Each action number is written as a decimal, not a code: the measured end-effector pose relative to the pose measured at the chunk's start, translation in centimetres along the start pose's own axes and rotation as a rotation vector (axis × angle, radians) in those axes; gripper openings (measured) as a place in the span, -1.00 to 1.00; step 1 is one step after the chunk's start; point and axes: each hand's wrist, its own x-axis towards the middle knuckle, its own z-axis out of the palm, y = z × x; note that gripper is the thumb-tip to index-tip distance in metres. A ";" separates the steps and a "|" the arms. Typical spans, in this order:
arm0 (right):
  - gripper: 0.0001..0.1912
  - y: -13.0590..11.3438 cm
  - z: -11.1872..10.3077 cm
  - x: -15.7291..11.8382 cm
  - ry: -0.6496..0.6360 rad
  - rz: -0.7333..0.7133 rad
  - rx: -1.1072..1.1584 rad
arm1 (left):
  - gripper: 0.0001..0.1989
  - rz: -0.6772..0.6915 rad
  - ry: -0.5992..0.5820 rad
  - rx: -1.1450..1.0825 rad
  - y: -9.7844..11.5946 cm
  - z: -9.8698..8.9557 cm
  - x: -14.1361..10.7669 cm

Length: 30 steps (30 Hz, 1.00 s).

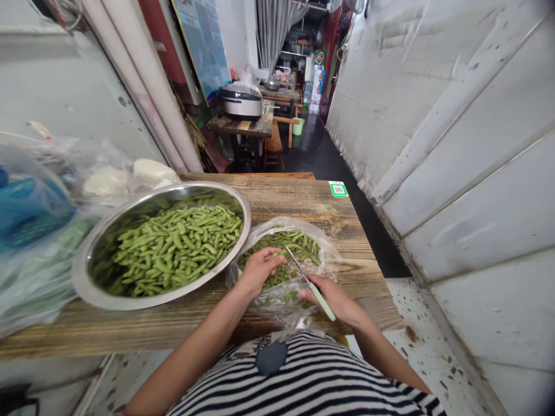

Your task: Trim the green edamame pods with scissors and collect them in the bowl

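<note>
My left hand (259,268) is over the open plastic bag, thumb and fingers pinched on what looks like a green soybean pod (276,255). In my right hand (332,296) is a small knife (321,301) with a pale green handle. Its thin blade points up and away, the tip close to my left fingertips. Beneath both hands, the clear plastic bag (330,252) holds green pods (306,242) and small trimmings. Left of it stands a wide steel basin (82,263) with a large heap of green pods (182,245).
Plastic bags (34,214), one with blue in it, crowd the left end of the wooden table (368,248). Pale bundles (154,171) lie behind the basin. A green QR card (339,189) sits at the far right corner. A white wall (468,173) runs along the right.
</note>
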 end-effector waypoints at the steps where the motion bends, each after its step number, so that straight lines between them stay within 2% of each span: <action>1: -0.57 0.1 0.1 0.1 0.006 0.003 0.001 | -0.58 -0.005 -0.003 -0.016 0.0 0.0 0.0; 7: -0.59 0.0 0.3 0.4 -0.003 -0.018 -0.020 | -0.61 0.001 0.043 -0.042 -0.4 0.0 -0.1; 12: -0.58 -0.4 0.7 0.4 0.000 -0.004 0.051 | -0.61 -0.013 0.008 -0.026 -0.7 0.3 -0.4; 17: -0.56 -0.4 1.0 0.5 -0.057 0.062 0.179 | -0.61 0.004 0.004 -0.017 -0.7 0.4 -0.6; 23: -0.61 -0.7 0.6 0.6 -0.035 0.034 0.146 | -0.62 -0.013 0.011 0.004 -0.6 0.1 -0.8; 27: -0.60 -0.5 0.7 0.8 -0.038 0.064 0.188 | -0.63 -0.066 -0.012 -0.084 -0.6 -0.2 -0.8; 30: -0.59 -0.2 1.1 0.7 -0.059 0.114 0.276 | -0.65 -0.129 -0.041 -0.235 -0.5 -0.3 -0.6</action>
